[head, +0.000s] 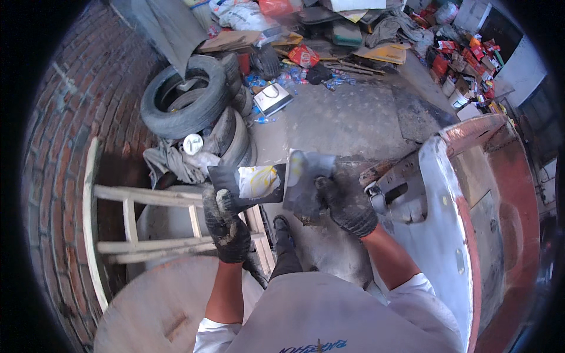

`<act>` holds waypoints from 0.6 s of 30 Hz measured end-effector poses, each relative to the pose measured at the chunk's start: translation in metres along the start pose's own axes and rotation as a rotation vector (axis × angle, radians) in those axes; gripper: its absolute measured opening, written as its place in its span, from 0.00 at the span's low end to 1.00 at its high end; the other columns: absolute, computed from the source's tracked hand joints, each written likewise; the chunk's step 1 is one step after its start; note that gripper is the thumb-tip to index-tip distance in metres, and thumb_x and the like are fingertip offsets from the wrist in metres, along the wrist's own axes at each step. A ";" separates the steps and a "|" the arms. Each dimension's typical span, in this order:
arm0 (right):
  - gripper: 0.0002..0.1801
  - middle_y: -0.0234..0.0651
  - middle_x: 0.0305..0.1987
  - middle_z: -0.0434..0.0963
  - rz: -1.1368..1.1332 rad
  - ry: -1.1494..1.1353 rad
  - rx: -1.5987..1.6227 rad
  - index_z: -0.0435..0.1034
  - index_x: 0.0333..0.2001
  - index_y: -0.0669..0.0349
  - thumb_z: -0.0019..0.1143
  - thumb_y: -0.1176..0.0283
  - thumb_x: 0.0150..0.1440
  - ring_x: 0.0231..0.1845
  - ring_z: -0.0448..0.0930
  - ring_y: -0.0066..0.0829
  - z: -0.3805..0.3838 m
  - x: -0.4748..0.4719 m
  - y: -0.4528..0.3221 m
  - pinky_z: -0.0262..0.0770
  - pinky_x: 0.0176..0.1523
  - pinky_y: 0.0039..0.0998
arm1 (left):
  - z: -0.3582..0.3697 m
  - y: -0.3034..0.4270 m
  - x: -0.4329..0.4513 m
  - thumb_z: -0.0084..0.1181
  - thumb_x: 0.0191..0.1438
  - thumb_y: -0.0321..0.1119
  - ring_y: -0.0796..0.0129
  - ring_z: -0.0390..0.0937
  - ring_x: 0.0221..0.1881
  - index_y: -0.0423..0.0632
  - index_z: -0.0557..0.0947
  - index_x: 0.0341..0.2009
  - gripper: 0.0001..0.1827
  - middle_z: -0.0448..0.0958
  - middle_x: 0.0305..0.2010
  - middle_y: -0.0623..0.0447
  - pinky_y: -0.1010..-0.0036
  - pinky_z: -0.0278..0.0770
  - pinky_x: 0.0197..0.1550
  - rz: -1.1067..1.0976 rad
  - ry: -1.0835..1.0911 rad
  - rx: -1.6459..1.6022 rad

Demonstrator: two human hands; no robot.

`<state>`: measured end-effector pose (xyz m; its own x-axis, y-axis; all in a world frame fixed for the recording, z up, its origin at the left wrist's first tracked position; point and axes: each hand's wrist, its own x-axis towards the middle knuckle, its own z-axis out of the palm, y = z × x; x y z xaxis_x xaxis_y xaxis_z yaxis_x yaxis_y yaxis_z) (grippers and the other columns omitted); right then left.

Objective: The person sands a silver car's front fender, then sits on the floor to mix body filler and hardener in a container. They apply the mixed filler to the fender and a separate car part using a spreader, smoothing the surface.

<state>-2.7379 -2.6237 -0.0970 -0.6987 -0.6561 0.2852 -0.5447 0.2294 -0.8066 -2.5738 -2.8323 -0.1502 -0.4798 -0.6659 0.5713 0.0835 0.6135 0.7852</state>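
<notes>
In a dark, dirty work glove, my left hand (226, 225) grips the left end of a flat dark board (216, 176). On that board lies white and yellow filler paste (259, 182). My right hand (346, 203), gloved too, is closed on a grey, smeared flat sheet (304, 174), whose left edge is close to the board's right end. Motion blurs this sheet, and its exact kind cannot be told. To the right stands a vehicle body part (441, 220) with a whitish outer panel and reddish inner frame. A latch or handle (376, 194) shows at its near side.
A wooden frame (154, 196) and a round board (176, 304) lie at the left beside a brick wall (70, 176). Farther off are stacked tyres (190, 114), a white paper bag (273, 99), plastic bottles (287, 77) and piled cartons (476, 66).
</notes>
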 end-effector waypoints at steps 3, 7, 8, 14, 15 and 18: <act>0.10 0.47 0.36 0.76 0.144 -0.022 0.117 0.72 0.43 0.64 0.51 0.68 0.66 0.37 0.77 0.42 0.033 0.050 0.022 0.73 0.44 0.40 | 0.034 -0.023 0.052 0.44 0.69 0.36 0.60 0.74 0.48 0.36 0.74 0.55 0.18 0.74 0.51 0.44 0.66 0.72 0.55 0.008 -0.063 -0.138; 0.12 0.50 0.39 0.77 0.178 -0.031 0.095 0.72 0.44 0.65 0.52 0.66 0.65 0.41 0.78 0.48 0.047 0.130 0.035 0.73 0.45 0.42 | 0.070 -0.036 0.135 0.46 0.68 0.32 0.56 0.76 0.38 0.35 0.74 0.52 0.15 0.78 0.46 0.43 0.65 0.76 0.46 -0.099 -0.422 -0.313; 0.13 0.51 0.39 0.77 0.181 -0.045 -0.028 0.72 0.45 0.65 0.52 0.66 0.65 0.41 0.79 0.48 0.044 0.149 0.037 0.74 0.45 0.42 | 0.080 -0.037 0.151 0.47 0.67 0.33 0.54 0.77 0.38 0.36 0.74 0.52 0.15 0.78 0.44 0.41 0.64 0.76 0.42 -0.101 -0.454 -0.388; 0.14 0.47 0.34 0.80 0.459 0.121 0.129 0.73 0.45 0.69 0.52 0.67 0.66 0.34 0.80 0.38 0.034 0.236 0.056 0.75 0.41 0.35 | 0.125 -0.057 0.232 0.48 0.66 0.31 0.46 0.77 0.36 0.37 0.73 0.52 0.14 0.77 0.38 0.36 0.59 0.73 0.38 0.032 -0.700 -0.004; 0.14 0.45 0.32 0.80 0.446 0.202 0.170 0.73 0.45 0.68 0.54 0.65 0.65 0.33 0.79 0.34 0.035 0.256 0.064 0.75 0.39 0.35 | 0.132 -0.065 0.240 0.48 0.66 0.30 0.46 0.78 0.37 0.37 0.73 0.52 0.14 0.78 0.38 0.36 0.59 0.74 0.38 0.071 -0.720 0.009; 0.12 0.34 0.35 0.80 0.364 0.350 0.451 0.73 0.47 0.67 0.55 0.70 0.65 0.35 0.77 0.22 0.011 0.296 0.081 0.75 0.40 0.29 | 0.154 -0.101 0.272 0.50 0.63 0.28 0.43 0.80 0.33 0.40 0.71 0.56 0.17 0.79 0.36 0.37 0.57 0.75 0.30 0.224 -0.648 -0.027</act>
<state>-2.9837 -2.8075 -0.0841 -0.9513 -0.3053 0.0438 -0.0522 0.0195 -0.9984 -2.8467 -3.0099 -0.1111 -0.8735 -0.1309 0.4689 0.2592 0.6903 0.6755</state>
